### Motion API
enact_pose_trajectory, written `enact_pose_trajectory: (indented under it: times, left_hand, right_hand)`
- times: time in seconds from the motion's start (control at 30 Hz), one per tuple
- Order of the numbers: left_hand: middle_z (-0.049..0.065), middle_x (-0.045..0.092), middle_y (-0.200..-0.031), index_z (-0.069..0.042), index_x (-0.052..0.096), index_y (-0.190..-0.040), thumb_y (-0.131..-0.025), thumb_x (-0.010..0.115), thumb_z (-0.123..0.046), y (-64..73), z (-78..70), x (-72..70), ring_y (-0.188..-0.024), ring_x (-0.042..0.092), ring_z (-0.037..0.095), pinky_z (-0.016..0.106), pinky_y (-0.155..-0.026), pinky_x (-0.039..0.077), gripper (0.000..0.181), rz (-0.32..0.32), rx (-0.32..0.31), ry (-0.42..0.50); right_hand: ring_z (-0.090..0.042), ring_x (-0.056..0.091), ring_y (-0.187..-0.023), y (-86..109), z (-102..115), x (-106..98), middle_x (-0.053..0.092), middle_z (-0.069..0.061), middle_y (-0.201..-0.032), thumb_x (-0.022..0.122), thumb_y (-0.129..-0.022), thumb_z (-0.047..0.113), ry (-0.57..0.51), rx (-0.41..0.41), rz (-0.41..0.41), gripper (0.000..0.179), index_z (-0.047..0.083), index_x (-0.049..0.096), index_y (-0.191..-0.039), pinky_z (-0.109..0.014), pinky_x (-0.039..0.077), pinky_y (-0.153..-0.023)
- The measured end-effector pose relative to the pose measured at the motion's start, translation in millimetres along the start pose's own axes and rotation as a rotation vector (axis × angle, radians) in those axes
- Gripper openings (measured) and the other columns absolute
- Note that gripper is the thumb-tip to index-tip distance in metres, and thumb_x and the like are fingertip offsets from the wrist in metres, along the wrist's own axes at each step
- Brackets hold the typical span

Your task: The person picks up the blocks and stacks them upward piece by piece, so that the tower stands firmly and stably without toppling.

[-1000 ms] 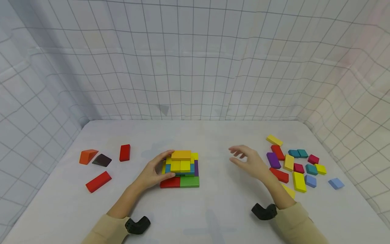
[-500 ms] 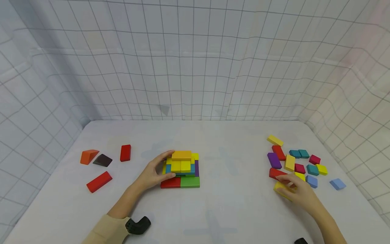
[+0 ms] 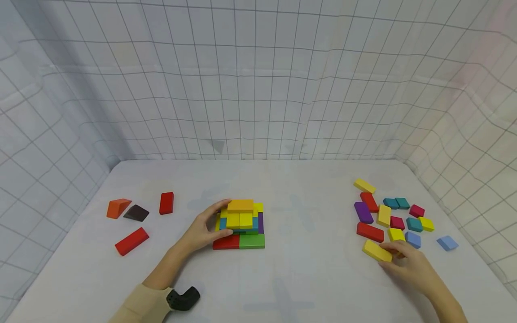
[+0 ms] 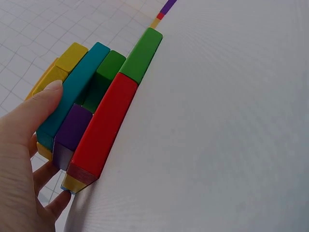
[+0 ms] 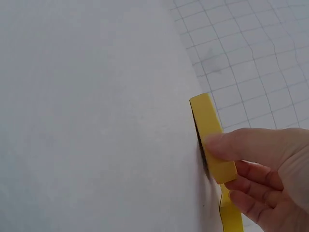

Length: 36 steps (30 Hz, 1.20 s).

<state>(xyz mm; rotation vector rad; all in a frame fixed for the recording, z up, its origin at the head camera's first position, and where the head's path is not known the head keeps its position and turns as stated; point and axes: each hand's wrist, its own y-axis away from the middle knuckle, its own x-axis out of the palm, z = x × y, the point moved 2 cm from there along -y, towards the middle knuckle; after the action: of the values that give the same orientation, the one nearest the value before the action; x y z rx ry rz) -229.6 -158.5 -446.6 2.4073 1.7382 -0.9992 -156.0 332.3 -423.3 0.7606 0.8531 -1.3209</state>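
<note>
A layered stack of coloured wooden blocks [image 3: 246,220] stands left of the middle of the table. My left hand [image 3: 203,229] holds it from the left side. In the left wrist view, the thumb lies against a teal block [image 4: 79,92] and a yellow one above it, with fingers round the far side. Over at the right, my right hand [image 3: 412,267] pinches a yellow rectangular block [image 3: 377,251] by its near right end. The right wrist view has the thumb on this yellow block [image 5: 207,125]; its other fingers are partly hidden behind.
Several loose blocks, among them a red block [image 3: 370,232], a purple block [image 3: 364,212] and a blue block [image 3: 413,239], lie beyond my right hand. At the left lie an orange wedge [image 3: 117,208], a dark wedge [image 3: 136,212] and two red blocks [image 3: 132,241]. Grid-patterned curtains enclose the table.
My right hand has moved right and nearer, from over the table to the loose blocks, and has taken hold of the yellow block. My left hand has stayed at the stack.
</note>
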Motion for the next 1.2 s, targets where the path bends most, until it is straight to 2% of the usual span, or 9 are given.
enact_pose_trajectory:
  times: [0.1, 0.2, 0.33, 0.53, 0.67, 0.87, 1.0, 1.2]
  left_hand:
    - [0.001, 0.042, -0.137, -0.022, 0.038, -0.139, -0.075, 0.075, -0.016, -0.4, 0.5, -1.1, -0.122, 0.038, 0.015, 0.02, -0.106, 0.025, 0.074, -0.005, 0.005, -0.004]
    - [0.001, 0.042, -0.138, -0.022, 0.037, -0.139, -0.076, 0.075, -0.016, -1.1, 0.9, -2.1, -0.122, 0.039, 0.015, 0.022, -0.106, 0.026, 0.074, -0.006, 0.014, -0.008]
    - [-0.001, 0.042, -0.137, -0.023, 0.037, -0.139, -0.076, 0.075, -0.016, -2.0, 1.2, -2.5, -0.12, 0.04, 0.015, 0.023, -0.105, 0.028, 0.074, -0.004, 0.019, 0.003]
    - [0.0, 0.043, -0.136, -0.02, 0.038, -0.139, -0.076, 0.074, -0.012, -2.7, 1.8, -1.0, -0.118, 0.041, 0.015, 0.025, -0.104, 0.031, 0.073, 0.0, 0.027, 0.003]
    - [0.002, 0.044, -0.136, -0.017, 0.038, -0.139, -0.075, 0.074, -0.009, -1.4, 0.6, 0.4, -0.119, 0.041, 0.016, 0.023, -0.105, 0.03, 0.074, -0.007, -0.003, -0.017]
    - [0.008, 0.044, -0.136, -0.011, 0.039, -0.138, -0.075, 0.073, -0.005, 0.9, -1.3, 1.2, -0.12, 0.041, 0.022, 0.024, -0.106, 0.028, 0.072, -0.013, -0.01, -0.022]
    - [0.002, 0.044, -0.137, -0.018, 0.038, -0.139, -0.076, 0.074, -0.011, 1.4, -1.5, 0.6, -0.122, 0.04, 0.015, 0.024, -0.106, 0.028, 0.072, -0.003, -0.005, -0.036]
    - [0.003, 0.043, -0.137, -0.021, 0.038, -0.139, -0.077, 0.074, -0.017, 0.9, 0.9, -0.7, -0.123, 0.04, 0.018, 0.045, -0.105, 0.03, 0.071, -0.003, 0.03, -0.02]
  right_hand:
    - [-0.018, 0.055, -0.084, -7.4, 10.7, -1.1, 0.062, -0.005, -0.098, 0.078, -0.071, 0.017, -0.018, -0.069, -0.006, 0.04, 0.006, 0.063, -0.107, -0.02, 0.051, -0.067]
    - [-0.013, 0.054, -0.084, -19.8, 29.3, 0.7, 0.061, -0.001, -0.097, 0.078, -0.07, 0.012, -0.041, -0.195, -0.052, 0.039, 0.009, 0.064, -0.106, -0.016, 0.049, -0.069]
    - [-0.008, 0.054, -0.085, -41.7, 61.1, 8.6, 0.061, 0.003, -0.097, 0.077, -0.07, 0.007, -0.097, -0.363, -0.085, 0.038, 0.011, 0.064, -0.106, -0.02, 0.051, -0.073]
    - [-0.01, 0.054, -0.089, -72.5, 123.4, 26.3, 0.061, 0.003, -0.102, 0.075, -0.073, 0.007, -0.2, -0.532, -0.025, 0.037, 0.011, 0.063, -0.108, -0.027, 0.051, -0.075]
    - [-0.012, 0.054, -0.09, -86.8, 165.3, 41.6, 0.06, 0.001, -0.102, 0.074, -0.075, 0.008, -0.233, -0.628, 0.015, 0.035, 0.009, 0.063, -0.108, -0.029, 0.051, -0.077]
    - [-0.014, 0.052, -0.087, -98.1, 212.4, 64.2, 0.058, -0.004, -0.102, 0.072, -0.077, 0.008, -0.242, -0.715, 0.092, 0.032, 0.003, 0.063, -0.108, -0.032, 0.051, -0.077]
    - [-0.015, 0.052, -0.088, -99.1, 232.2, 75.5, 0.057, -0.006, -0.102, 0.071, -0.079, 0.009, -0.208, -0.744, 0.12, 0.033, 0.001, 0.062, -0.11, -0.034, 0.051, -0.078]
    - [-0.018, 0.052, -0.088, -100.3, 246.0, 86.6, 0.055, -0.007, -0.104, 0.071, -0.079, 0.009, -0.168, -0.75, 0.113, 0.034, 0.001, 0.062, -0.111, -0.031, 0.051, -0.075]
